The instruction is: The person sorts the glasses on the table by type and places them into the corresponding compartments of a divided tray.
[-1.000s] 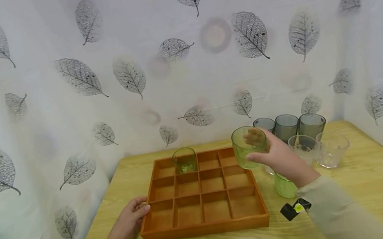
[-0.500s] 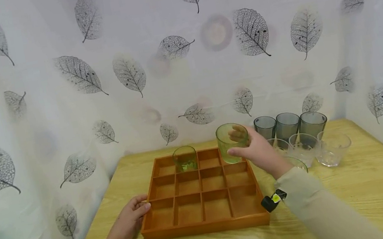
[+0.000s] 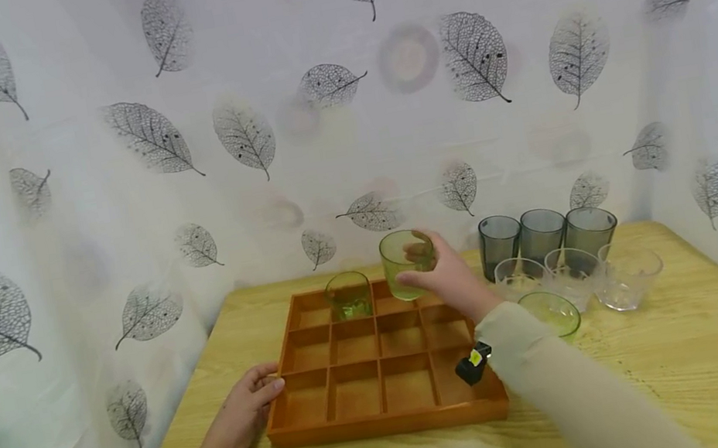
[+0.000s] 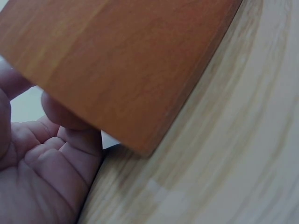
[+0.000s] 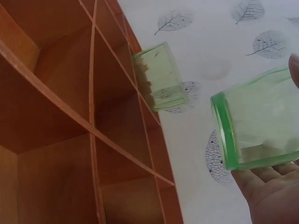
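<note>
My right hand [image 3: 453,273] grips a green glass [image 3: 399,263], thumb in front and fingers behind. It holds the glass upright in the air above the back row of a wooden compartment tray [image 3: 391,424], around the third compartment from the left. In the right wrist view the green glass [image 5: 261,121] hangs apart from the tray's dividers. Another green glass [image 3: 350,300] stands in the back row, second compartment from the left. My left hand [image 3: 242,411] rests against the tray's left side; in the left wrist view its fingertips are partly hidden behind the wooden wall [image 4: 117,70].
Right of the tray stands a third green glass [image 3: 549,313], partly covered by the right sleeve. Behind it are several clear glasses [image 3: 629,279], then a row of dark grey glasses [image 3: 544,234]. A leaf-patterned curtain [image 3: 346,140] rises behind the wooden table [image 3: 704,357].
My right hand has carried the green glass leftward, from the tray's right edge to above the third back compartment. The left hand has stayed at the tray's side.
</note>
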### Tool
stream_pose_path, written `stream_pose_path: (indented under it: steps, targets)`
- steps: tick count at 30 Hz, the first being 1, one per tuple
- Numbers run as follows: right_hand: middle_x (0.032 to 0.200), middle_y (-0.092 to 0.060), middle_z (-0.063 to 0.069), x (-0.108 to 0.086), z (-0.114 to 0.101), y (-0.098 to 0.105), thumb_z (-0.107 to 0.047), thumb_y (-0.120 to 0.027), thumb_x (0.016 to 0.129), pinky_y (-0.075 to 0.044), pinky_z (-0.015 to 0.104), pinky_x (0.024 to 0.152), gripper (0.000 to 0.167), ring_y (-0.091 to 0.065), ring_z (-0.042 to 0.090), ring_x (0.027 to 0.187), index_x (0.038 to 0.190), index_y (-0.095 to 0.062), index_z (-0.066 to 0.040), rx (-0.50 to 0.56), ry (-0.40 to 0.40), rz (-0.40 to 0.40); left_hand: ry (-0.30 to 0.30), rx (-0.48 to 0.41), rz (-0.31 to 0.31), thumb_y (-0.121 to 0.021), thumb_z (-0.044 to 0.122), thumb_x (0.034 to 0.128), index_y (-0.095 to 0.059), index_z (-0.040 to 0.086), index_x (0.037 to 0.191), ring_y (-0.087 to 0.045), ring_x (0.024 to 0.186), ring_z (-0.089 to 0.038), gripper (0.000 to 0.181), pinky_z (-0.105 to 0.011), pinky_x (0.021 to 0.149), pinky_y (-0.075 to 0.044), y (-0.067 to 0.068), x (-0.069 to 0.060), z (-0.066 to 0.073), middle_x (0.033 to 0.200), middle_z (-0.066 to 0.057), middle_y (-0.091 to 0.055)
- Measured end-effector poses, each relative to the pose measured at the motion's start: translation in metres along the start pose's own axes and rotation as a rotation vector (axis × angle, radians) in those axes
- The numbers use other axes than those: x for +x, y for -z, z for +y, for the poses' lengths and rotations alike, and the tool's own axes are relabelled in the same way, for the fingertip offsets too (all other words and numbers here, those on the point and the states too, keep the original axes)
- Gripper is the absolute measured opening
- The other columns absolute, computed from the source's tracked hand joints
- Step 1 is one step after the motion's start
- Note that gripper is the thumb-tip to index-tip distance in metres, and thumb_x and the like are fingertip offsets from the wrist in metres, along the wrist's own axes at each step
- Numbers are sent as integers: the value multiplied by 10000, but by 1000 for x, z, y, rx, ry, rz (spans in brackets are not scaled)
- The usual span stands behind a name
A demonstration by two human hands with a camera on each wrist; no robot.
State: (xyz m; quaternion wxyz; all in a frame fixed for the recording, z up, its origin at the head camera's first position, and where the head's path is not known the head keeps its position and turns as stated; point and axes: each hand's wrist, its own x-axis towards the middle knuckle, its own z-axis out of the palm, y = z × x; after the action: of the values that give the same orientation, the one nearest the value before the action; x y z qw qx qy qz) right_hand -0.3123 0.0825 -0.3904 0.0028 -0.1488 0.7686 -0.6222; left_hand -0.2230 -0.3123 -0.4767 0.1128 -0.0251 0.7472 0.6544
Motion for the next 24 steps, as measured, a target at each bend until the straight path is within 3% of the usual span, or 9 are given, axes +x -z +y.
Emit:
stream_pose_path:
  steps: [7, 13, 18, 24]
  targets:
    - [1469, -489, 110, 11, 8, -15, -359, -839, 848, -389, 479, 1085, 924, -487, 302, 1324, 1570, -295, -169, 16, 6, -3, 11, 11, 0, -589, 187, 1039, -344, -58, 1460, -489, 1022, -196, 546, -270, 862, -447, 0, 0, 1, 1148, -97, -493]
    - [1459, -501, 116, 18, 27, -20, -383, -846, 834, -414, 473, 1061, 913, -515, 308, 1290, 1558, -331, -176, -12, -6, 20, 8, 4, -14, -580, 172, 1041, -334, -61, 1468, -481, 1030, -197, 544, -283, 881, -439, -1, 1, 1, 1148, -91, -486]
    - [1524, -450, 100, 22, 45, -22, -390, -845, 831, -397, 487, 1080, 938, -488, 314, 1340, 1577, -307, -210, 9, -39, -19, 12, 9, -17, -584, 185, 1042, -333, -58, 1474, -486, 1041, -200, 556, -284, 888, -439, -1, 0, 1, 1163, -97, -488]
    - [1517, -463, 96, 24, 54, -23, -435, -840, 826, -337, 528, 1116, 962, -422, 316, 1394, 1579, -297, -181, -104, -78, -11, 11, 10, -16, -589, 194, 1040, -327, -59, 1475, -494, 1037, -194, 567, -271, 884, -444, 1, 0, 1, 1166, -100, -487]
